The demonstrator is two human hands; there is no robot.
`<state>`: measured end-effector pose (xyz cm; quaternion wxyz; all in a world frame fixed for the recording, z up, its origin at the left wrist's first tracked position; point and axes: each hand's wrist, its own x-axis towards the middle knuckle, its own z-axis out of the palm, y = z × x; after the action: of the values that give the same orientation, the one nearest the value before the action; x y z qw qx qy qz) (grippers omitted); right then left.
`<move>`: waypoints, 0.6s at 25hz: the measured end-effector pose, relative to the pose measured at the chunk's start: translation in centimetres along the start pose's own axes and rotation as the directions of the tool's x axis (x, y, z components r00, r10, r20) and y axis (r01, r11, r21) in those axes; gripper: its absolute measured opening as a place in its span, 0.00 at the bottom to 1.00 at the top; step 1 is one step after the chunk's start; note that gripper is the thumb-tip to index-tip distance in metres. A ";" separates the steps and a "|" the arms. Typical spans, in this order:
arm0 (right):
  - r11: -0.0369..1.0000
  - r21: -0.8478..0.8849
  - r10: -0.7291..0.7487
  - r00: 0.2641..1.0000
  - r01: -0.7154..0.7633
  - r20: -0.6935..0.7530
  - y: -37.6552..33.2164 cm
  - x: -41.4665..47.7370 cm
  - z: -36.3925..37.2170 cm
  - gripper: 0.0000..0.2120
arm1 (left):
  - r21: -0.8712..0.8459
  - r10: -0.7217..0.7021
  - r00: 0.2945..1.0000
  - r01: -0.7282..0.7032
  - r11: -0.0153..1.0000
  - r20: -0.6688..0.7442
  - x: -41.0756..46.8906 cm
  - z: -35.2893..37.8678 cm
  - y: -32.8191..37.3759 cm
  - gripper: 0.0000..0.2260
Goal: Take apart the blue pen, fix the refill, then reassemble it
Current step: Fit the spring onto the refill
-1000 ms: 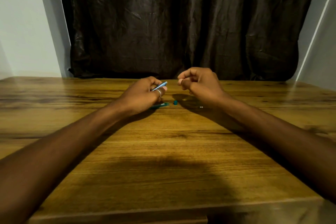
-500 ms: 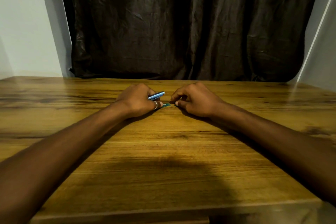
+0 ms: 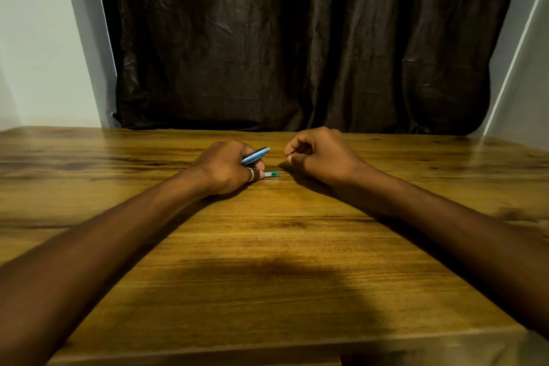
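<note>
Head: right hand now higher

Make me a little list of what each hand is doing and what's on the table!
left hand: grips the blue pen barrel
right hand: fingers curled, thumb and forefinger pinched; anything held is too small to tell
green pen piece: lying on the table, by the left hand's fingertip
behind: dark curtain
</note>
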<state>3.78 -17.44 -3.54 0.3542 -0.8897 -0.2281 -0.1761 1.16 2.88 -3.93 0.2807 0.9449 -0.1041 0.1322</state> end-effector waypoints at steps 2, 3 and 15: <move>0.960 0.258 0.116 0.993 -0.107 -0.017 -0.5 -0.3 0.1 0.06 | -0.114 -0.009 0.998 0.002 0.993 -0.056 0.0 -0.1 0.1 0.01; 0.927 0.350 0.148 0.989 -0.136 -0.010 -0.7 -0.3 0.1 0.06 | -0.190 -0.020 0.996 0.003 0.982 -0.090 0.0 -0.3 0.2 0.01; 0.641 0.743 0.209 0.975 -0.192 0.072 -1.0 0.3 -0.8 0.08 | -0.478 -0.020 0.993 -0.037 0.878 -0.114 -0.2 -0.4 1.1 0.06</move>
<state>3.42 -17.34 -2.28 0.7065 -0.6844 -0.1765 -0.0362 0.60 2.23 -3.09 0.5107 0.8364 -0.1212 0.1580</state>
